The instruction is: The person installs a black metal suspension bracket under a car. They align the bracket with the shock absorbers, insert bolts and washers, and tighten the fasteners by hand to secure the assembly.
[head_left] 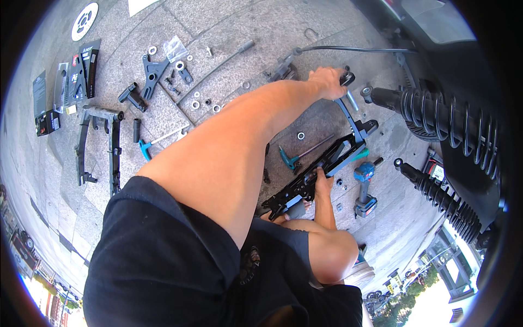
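My left hand [328,82] reaches far forward with its fingers wrapped round the upper end of a long black metal frame part [346,154], beside a short silver cylinder [352,100]. Lower down, my right hand [322,184] grips the same part near its middle; it lies diagonally over my bent leg. A green-handled T-wrench [289,160] lies just left of the frame. To the right lie a blue cordless driver [364,173] and a few small nuts [340,182]. My left forearm hides part of the ground.
Two coil-spring shocks [447,122] on a black vehicle body crowd the right. On the paving [245,22] at left lie a black fork-shaped frame [114,152], opened boxes [87,68], a bracket [152,73], a long bar [215,65], another T-wrench [146,148] and several washers [196,103].
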`<state>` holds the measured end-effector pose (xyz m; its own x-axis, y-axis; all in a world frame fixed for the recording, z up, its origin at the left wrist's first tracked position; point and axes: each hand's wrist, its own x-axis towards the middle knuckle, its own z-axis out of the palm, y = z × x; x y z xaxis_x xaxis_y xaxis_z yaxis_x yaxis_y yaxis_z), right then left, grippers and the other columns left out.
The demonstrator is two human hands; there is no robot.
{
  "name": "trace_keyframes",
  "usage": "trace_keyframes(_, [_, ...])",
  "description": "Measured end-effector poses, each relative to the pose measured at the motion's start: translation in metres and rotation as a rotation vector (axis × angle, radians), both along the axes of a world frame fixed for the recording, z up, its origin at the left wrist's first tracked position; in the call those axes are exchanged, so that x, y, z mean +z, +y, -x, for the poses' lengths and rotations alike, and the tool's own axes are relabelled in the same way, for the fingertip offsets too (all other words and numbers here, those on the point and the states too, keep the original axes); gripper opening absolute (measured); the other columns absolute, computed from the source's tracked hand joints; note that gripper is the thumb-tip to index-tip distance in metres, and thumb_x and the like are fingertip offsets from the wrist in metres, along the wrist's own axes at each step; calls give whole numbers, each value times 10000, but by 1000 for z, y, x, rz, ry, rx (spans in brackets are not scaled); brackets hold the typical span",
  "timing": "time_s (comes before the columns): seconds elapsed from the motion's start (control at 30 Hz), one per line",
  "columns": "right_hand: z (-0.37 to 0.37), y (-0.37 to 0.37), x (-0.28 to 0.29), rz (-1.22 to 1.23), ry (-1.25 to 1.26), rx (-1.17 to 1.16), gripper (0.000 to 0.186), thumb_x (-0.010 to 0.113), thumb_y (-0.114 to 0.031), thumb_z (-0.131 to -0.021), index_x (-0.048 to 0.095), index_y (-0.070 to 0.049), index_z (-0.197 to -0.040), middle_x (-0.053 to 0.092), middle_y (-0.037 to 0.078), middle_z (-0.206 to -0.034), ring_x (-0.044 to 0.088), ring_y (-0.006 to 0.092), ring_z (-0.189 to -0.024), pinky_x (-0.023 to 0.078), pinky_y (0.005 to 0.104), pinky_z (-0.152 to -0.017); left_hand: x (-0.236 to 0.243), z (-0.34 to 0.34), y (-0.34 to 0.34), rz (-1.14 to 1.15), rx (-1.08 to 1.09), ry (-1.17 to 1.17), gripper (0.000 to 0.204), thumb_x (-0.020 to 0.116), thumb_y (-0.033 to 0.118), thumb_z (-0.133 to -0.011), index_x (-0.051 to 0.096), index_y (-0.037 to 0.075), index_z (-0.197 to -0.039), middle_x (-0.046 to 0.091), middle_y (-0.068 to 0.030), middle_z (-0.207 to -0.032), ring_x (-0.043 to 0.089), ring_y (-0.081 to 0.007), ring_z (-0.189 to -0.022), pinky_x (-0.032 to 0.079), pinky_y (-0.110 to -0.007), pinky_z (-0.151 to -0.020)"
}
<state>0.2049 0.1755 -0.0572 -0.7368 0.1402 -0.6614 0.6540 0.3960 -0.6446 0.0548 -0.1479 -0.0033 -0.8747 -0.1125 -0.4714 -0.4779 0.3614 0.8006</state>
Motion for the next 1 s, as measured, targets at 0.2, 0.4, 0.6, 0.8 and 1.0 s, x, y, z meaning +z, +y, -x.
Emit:
trace_keyframes(0.2, [0,-5,2,25,-3,-87,125,625,-132,-889,579,-37,-956,608,70,-694,581,183,-538,488,303,-496,-2,-1,0,65,11,46,650,636,420,-815,463,222,-1410,598,-124,-1286,537,-324,-1219,406,-451,-1023])
trace_keyframes(0.4, [1,-4,1,-34,5,-82,171,649,-169,-891,581,-31,-966,607,66,-692,572,175,-532,484,295,-489,-3,0,-3,-31,-3,19,616,625,403,-820,489,234,-1396,577,-98,-1316,486,-315,-1268,365,-464,-1038])
trace_keyframes(0.6, [1,-1,-5,-80,11,-85,175,646,-154,-891,582,-17,-979,615,70,-715,561,170,-530,483,289,-496,-3,-1,-3,-39,30,32,628,647,382,-807,489,164,-1374,608,-113,-1267,519,-318,-1235,371,-474,-1024])
trace_keyframes(0.8, [-1,0,-7,-96,23,-120,177,639,-141,-892,586,-7,-994,623,75,-733,570,171,-537,485,288,-506,-3,-1,-3,-40,60,27,641,669,375,-792,474,93,-1334,623,-159,-1220,546,-340,-1199,369,-492,-1020])
trace_keyframes(1.0, [0,0,-5,-104,4,-87,193,640,-148,-893,580,5,-995,632,77,-746,584,169,-554,484,292,-511,-2,-3,-6,-65,60,38,636,688,374,-786,481,83,-1312,631,-163,-1198,553,-348,-1187,367,-506,-1015])
